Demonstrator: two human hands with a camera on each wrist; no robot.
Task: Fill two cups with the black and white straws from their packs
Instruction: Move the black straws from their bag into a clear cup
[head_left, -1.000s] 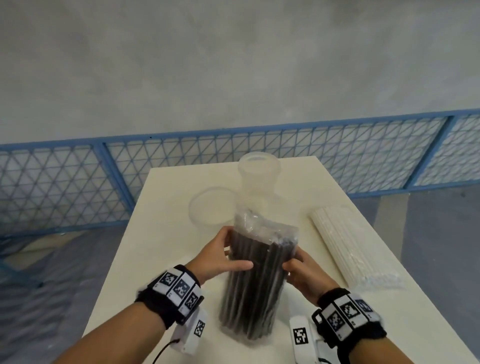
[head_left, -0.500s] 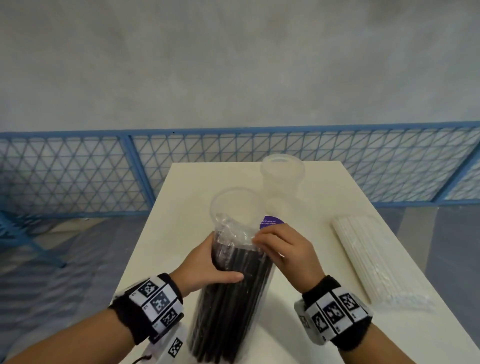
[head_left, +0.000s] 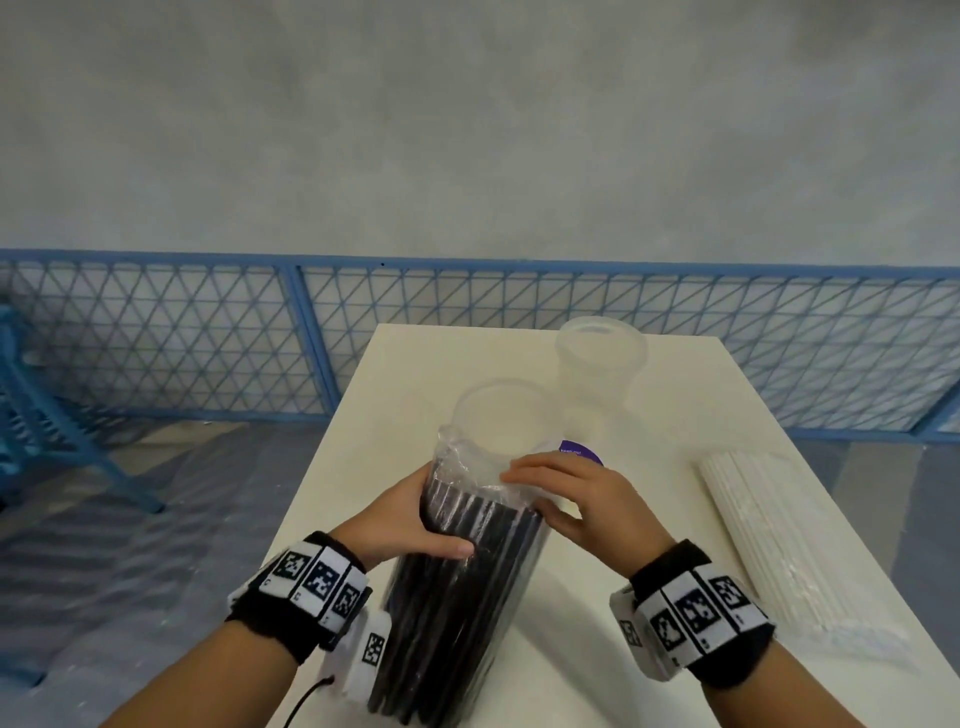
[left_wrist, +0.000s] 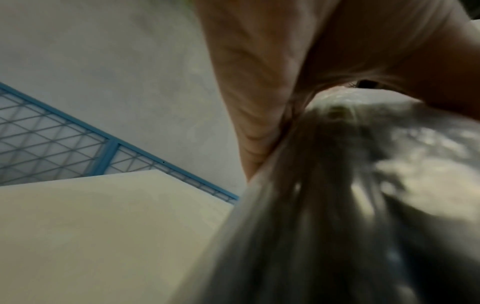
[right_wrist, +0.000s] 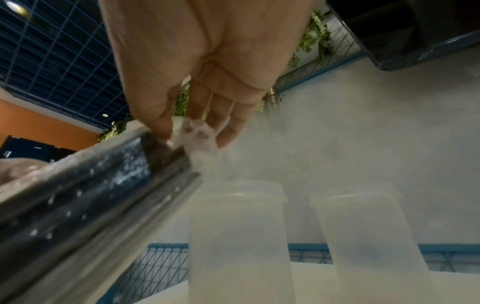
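A clear plastic pack of black straws (head_left: 457, 613) stands tilted on the white table (head_left: 649, 675), close to me. My left hand (head_left: 410, 525) grips its upper left side, thumb across the front. My right hand (head_left: 566, 499) pinches the crumpled plastic top (right_wrist: 197, 135) of the pack between thumb and fingers. Two frosted, see-through cups stand behind: the near cup (head_left: 501, 421) right behind the pack top, the far cup (head_left: 600, 358) further back and to the right. The pack of white straws (head_left: 774, 540) lies on the table at the right.
A blue wire-mesh fence (head_left: 208, 338) runs behind the table, in front of a grey wall. A small purple label (head_left: 579, 451) shows just behind my right hand. The table's left edge drops to a grey floor.
My right hand has moved from the pack's right side up to its plastic top. The pack now leans toward the near cup. My view has shifted left and closer.
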